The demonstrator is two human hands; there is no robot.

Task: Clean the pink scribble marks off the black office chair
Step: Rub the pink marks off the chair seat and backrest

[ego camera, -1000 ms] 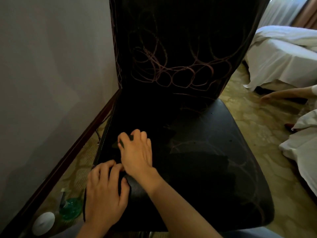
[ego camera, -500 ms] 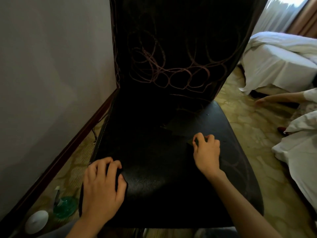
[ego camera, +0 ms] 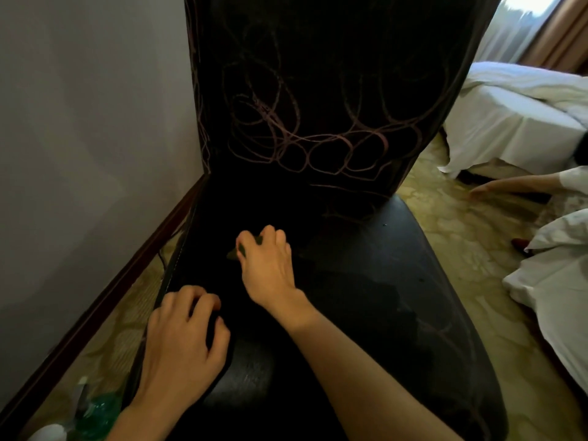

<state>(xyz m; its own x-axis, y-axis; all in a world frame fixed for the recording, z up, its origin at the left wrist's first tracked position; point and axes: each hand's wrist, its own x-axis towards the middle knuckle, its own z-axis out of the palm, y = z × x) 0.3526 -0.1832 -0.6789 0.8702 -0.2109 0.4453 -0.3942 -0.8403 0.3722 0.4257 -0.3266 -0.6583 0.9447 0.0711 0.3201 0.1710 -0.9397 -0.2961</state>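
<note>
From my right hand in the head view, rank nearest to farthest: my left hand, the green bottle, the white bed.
From the right hand:
1. left hand, on the chair at its front-left edge.
2. green bottle, down at lower left.
3. white bed, far right beyond the chair.

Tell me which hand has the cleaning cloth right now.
The right hand, farther out on the seat, pinches a small dark cloth; the left hand sits curled at the seat's near left edge, holding none.
</note>
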